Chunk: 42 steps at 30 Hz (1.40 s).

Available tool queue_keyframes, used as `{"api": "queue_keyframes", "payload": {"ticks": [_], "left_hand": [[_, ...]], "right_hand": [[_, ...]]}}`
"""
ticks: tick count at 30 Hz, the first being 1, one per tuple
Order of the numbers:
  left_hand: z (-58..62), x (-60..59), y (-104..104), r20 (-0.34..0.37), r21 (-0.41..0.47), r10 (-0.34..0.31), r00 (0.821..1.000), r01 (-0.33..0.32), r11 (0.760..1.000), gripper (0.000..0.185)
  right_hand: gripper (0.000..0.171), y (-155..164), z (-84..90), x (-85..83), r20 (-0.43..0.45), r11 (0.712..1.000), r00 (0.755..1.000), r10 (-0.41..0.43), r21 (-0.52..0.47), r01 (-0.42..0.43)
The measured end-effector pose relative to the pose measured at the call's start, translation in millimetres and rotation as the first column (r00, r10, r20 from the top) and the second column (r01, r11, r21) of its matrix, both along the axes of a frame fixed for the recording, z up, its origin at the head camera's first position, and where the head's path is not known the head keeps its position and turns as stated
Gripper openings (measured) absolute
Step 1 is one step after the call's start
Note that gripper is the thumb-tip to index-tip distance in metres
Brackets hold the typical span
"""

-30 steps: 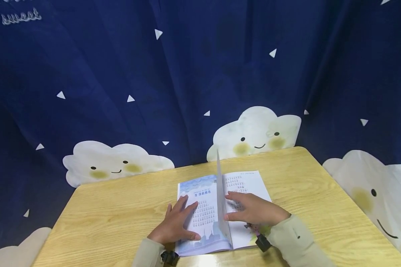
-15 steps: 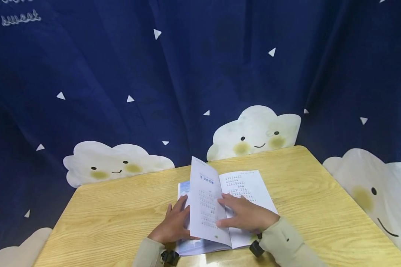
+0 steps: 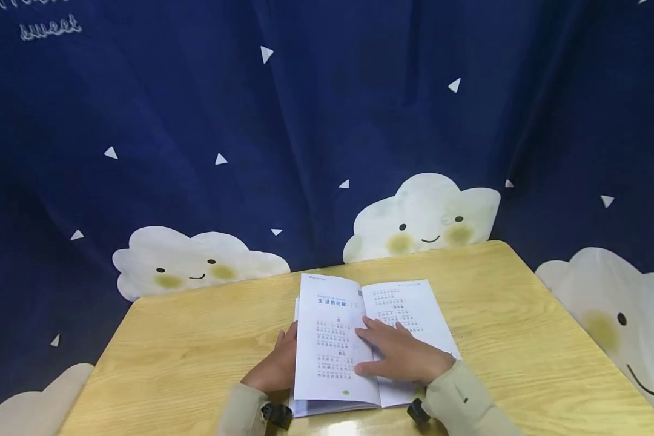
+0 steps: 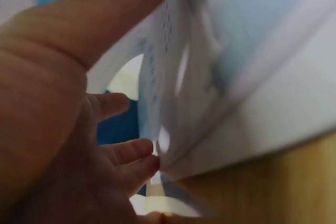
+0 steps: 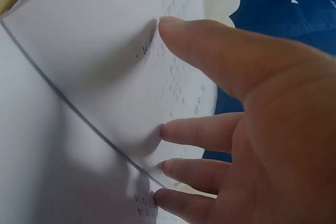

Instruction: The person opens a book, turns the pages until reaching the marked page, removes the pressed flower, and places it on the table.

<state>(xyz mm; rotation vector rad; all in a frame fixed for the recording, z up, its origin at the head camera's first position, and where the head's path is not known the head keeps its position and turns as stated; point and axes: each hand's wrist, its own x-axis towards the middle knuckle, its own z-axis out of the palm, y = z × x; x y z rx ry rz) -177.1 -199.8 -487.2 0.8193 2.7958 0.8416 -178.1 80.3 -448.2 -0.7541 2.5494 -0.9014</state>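
An open book [image 3: 335,369] lies on the table, pages printed in Chinese with a blue heading on the left page. My right hand [image 3: 400,354] lies over the spine, fingers spread and fairly straight, its fingertips touching the left page. The right wrist view shows the thumb [image 5: 199,38] and fingertips against that page. My left hand [image 3: 272,366] is at the book's left edge, its fingers and thumb hidden from the head view beneath the turned page. In the left wrist view, the left hand's fingers [image 4: 131,153] are extended, with the page standing beside them.
The wooden table [image 3: 196,345] extends to both sides of the book. Behind it hangs a dark blue curtain [image 3: 327,121] with white smiling clouds [image 3: 425,212]. A small black device [image 3: 277,415] sits at each wrist.
A page standing upright at the spine has swung over to the left, covering the left hand's fingers. The right hand has shifted left with it; the left hand has stayed in place.
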Motion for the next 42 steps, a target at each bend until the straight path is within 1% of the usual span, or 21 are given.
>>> {"api": "queue_keyframes", "payload": {"ticks": [2, 4, 6, 8, 10, 11, 12, 15, 17, 19, 20, 22, 26, 28, 30, 33, 35, 36, 38, 42], "left_hand": [[1.1, -3.9, -4.4, 0.018, 0.058, -0.030, 0.999, 0.029, 0.998, 0.074], [2.3, -7.9, -7.9, 0.046, 0.148, -0.057, 0.997, 0.050, 0.988, 0.078], [3.8, -12.2, -9.5, 0.095, 0.257, -0.099, 0.991, 0.072, 0.964, 0.079], [5.0, -16.2, -10.5, 0.136, 0.329, -0.124, 0.983, 0.073, 0.941, 0.080], [6.9, -18.5, -12.1, 0.192, 0.357, -0.114, 0.975, 0.038, 0.933, 0.079], [7.7, -18.6, -13.8, 0.231, 0.361, -0.097, 0.968, 0.007, 0.932, 0.077], [8.2, -18.2, -16.2, 0.257, 0.347, -0.068, 0.964, -0.027, 0.938, 0.075], [8.5, -17.9, -22.6, 0.344, 0.354, -0.016, 0.939, -0.114, 0.928, 0.073], [7.6, -18.3, -25.7, 0.387, 0.382, -0.022, 0.922, -0.139, 0.914, 0.073], [7.1, -18.5, -27.0, 0.410, 0.401, -0.025, 0.912, -0.156, 0.903, 0.072], [6.6, -18.4, -27.5, 0.414, 0.401, -0.016, 0.910, -0.167, 0.901, 0.072], [5.6, -17.6, -28.2, 0.429, 0.412, 0.006, 0.903, -0.202, 0.888, 0.072], [3.2, -16.3, -27.4, 0.442, 0.396, 0.091, 0.893, -0.285, 0.873, 0.077], [2.7, -15.7, -25.5, 0.445, 0.384, 0.103, 0.889, -0.294, 0.875, 0.084], [2.8, -15.1, -22.4, 0.444, 0.358, 0.092, 0.891, -0.271, 0.893, 0.091], [3.0, -15.3, -16.4, 0.436, 0.319, 0.014, 0.900, -0.170, 0.932, 0.097], [2.7, -15.8, -13.1, 0.421, 0.299, -0.033, 0.906, -0.105, 0.948, 0.097], [2.3, -15.9, -12.2, 0.419, 0.296, -0.053, 0.906, -0.081, 0.952, 0.097], [1.2, -15.7, -11.7, 0.405, 0.285, -0.067, 0.912, -0.057, 0.957, 0.097], [-1.8, -14.7, -12.5, 0.389, 0.267, -0.062, 0.919, -0.047, 0.963, 0.096]], "right_hand": [[0.077, -0.7, -1.0, -0.2, -0.017, 1.000, 1.000, 0.004, 0.008, -0.003], [0.074, -2.1, -2.5, -0.3, -0.037, 1.000, 0.999, 0.005, 0.019, -0.004], [0.071, -3.8, -4.3, -0.4, -0.063, 0.999, 0.998, -0.001, 0.036, 0.004], [0.067, -4.8, -5.8, -0.1, -0.091, 0.998, 0.996, -0.012, 0.058, 0.018], [0.064, -5.5, -6.9, 0.7, -0.125, 0.996, 0.992, -0.017, 0.086, 0.028], [0.063, -5.8, -7.4, 1.2, -0.141, 0.995, 0.990, -0.015, 0.100, 0.030], [0.061, -6.2, -7.9, 1.9, -0.157, 0.993, 0.987, -0.013, 0.111, 0.031], [0.059, -8.1, -9.7, 4.4, -0.206, 0.989, 0.978, -0.003, 0.145, 0.034], [0.057, -9.6, -10.9, 6.0, -0.238, 0.986, 0.971, -0.001, 0.161, 0.041], [0.056, -10.7, -12.3, 6.8, -0.264, 0.984, 0.965, 0.001, 0.172, 0.046], [0.055, -11.0, -13.2, 6.9, -0.277, 0.983, 0.961, 0.004, 0.176, 0.047], [0.054, -11.3, -14.6, 6.5, -0.298, 0.982, 0.954, 0.012, 0.185, 0.046], [0.055, -12.0, -16.5, 5.6, -0.309, 0.982, 0.951, 0.018, 0.186, 0.041], [0.058, -12.5, -16.4, 5.4, -0.304, 0.981, 0.953, 0.020, 0.189, 0.040], [0.061, -12.7, -15.4, 4.6, -0.304, 0.978, 0.952, 0.023, 0.204, 0.042], [0.065, -12.3, -12.4, 2.4, -0.295, 0.972, 0.955, 0.024, 0.232, 0.047], [0.067, -12.3, -10.0, 0.0, -0.288, 0.970, 0.957, 0.028, 0.239, 0.044], [0.067, -12.5, -8.9, -1.3, -0.281, 0.972, 0.959, 0.029, 0.234, 0.039], [0.068, -13.1, -6.9, -3.8, -0.274, 0.974, 0.961, 0.037, 0.224, 0.026], [0.066, -14.1, -4.4, -7.2, -0.271, 0.978, 0.961, 0.058, 0.211, 0.000]]}}
